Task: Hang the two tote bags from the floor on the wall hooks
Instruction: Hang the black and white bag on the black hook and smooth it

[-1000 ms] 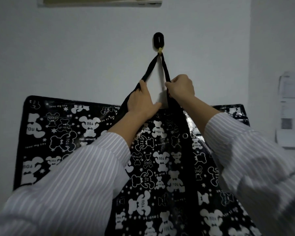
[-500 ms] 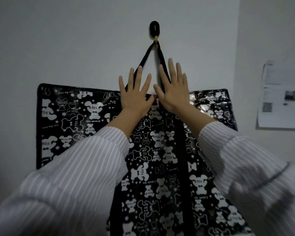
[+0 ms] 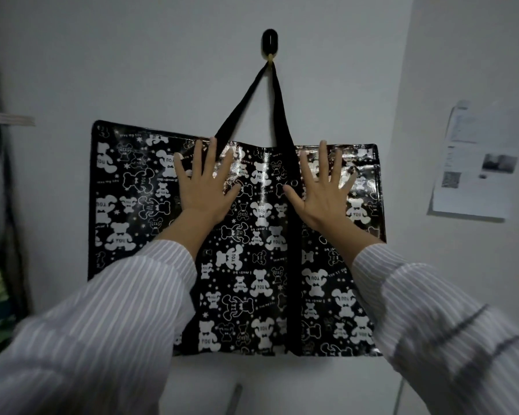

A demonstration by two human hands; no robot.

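White wall [image 3: 132, 55] behind, paper notice [image 3: 474, 163] to the right. Left hand [image 3: 206, 187] and right hand [image 3: 322, 190]: both flat, fingers spread, pressed on the tote bag [image 3: 252, 265], gripping nothing. Bag hangs by black straps [image 3: 279, 109] from the wall hook [image 3: 270, 44]. Risk: pushing sideways could slip the straps off the hook's small lip. Bag lies flat; contents cannot be seen. Second bag not in view.
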